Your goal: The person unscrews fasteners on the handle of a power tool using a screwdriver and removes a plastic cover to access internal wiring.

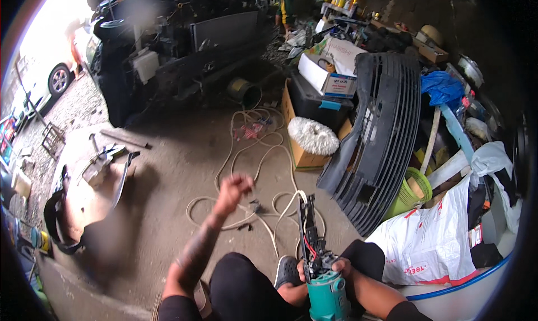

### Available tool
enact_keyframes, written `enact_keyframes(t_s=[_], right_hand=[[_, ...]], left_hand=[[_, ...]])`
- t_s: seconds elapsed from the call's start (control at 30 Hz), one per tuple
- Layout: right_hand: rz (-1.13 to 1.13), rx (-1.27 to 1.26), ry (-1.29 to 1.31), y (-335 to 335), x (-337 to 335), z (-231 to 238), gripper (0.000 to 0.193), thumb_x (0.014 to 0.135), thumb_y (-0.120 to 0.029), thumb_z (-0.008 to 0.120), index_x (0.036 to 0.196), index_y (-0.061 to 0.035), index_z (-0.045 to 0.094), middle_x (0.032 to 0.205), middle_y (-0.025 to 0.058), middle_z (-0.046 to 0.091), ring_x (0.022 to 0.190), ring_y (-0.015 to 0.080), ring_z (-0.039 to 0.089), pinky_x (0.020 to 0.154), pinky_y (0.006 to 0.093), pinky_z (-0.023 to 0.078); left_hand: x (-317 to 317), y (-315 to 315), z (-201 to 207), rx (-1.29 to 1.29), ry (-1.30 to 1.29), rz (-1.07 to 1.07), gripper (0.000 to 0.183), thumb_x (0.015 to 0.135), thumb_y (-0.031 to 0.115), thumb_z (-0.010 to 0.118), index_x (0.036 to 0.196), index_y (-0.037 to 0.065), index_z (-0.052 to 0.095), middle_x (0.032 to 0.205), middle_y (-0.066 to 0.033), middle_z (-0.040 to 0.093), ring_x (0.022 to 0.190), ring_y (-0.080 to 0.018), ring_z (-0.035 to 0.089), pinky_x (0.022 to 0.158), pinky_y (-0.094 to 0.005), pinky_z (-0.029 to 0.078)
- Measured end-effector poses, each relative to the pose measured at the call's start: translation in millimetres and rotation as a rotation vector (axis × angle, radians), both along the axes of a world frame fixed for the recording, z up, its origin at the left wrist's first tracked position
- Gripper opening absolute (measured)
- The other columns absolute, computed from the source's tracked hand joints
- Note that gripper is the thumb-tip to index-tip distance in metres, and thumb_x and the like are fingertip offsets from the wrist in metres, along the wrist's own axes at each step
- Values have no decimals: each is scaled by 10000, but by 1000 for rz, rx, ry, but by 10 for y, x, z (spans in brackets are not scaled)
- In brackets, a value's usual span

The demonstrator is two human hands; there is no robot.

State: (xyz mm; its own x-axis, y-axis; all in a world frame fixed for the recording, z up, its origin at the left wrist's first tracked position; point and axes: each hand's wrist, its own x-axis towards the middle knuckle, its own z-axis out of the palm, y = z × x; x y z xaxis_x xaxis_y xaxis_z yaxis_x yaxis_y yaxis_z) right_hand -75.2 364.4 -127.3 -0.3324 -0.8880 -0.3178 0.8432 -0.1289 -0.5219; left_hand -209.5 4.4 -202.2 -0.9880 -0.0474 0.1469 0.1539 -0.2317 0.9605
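Note:
My right hand (341, 265) is wrapped round a teal corded power tool (326, 298), held upright between my knees. Its black handle (307, 220) is opened up, with red and black wires showing inside. From the top of that handle a pale cord (274, 231) runs down to the floor and lies there in loose loops. My left hand (235, 189) is raised over the loops, ahead of my left knee, its fingers curled in. Whether it pinches anything small is too blurred to see. Small black parts (255, 206) lie on the concrete below it.
A fluffy white pad (312, 136) rests against a cardboard box at right, beside a large black grille (386, 136). A white sack (426, 239) and a green basket (408, 195) crowd my right. Ahead stands a stripped car front (185, 46); black trim (56, 220) lies left.

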Motion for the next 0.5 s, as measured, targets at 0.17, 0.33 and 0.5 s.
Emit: enact_keyframes(t_s=[0.17, 0.33, 0.5], right_hand=[[-20, -31, 27, -199, 151, 175, 918, 596, -435, 814, 1266, 114, 508, 1227, 198, 570, 1131, 287, 605, 997, 368, 496], [107, -176, 44, -143, 194, 80, 1048, 622, -422, 835, 1408, 87, 365, 1286, 190, 570, 1220, 301, 586, 1066, 389, 475], [148, -264, 49, -247, 263, 50, 996, 660, -390, 822, 1424, 66, 375, 1315, 197, 549, 1217, 304, 581, 1077, 437, 472]], left_hand=[[6, -421, 1902, 377, 135, -195, 128, 951, -13, 578, 1039, 30, 660, 963, -44, 689, 778, -97, 620, 672, -237, 500], [207, -135, 2897, 309, 243, -219, 123, 948, -5, 599, 1035, 53, 664, 1009, -9, 668, 869, -99, 616, 749, -256, 501], [276, 108, 3384, 291, 410, -307, 87, 969, 52, 622, 1037, 79, 669, 1016, 16, 640, 881, -92, 605, 764, -254, 502]])
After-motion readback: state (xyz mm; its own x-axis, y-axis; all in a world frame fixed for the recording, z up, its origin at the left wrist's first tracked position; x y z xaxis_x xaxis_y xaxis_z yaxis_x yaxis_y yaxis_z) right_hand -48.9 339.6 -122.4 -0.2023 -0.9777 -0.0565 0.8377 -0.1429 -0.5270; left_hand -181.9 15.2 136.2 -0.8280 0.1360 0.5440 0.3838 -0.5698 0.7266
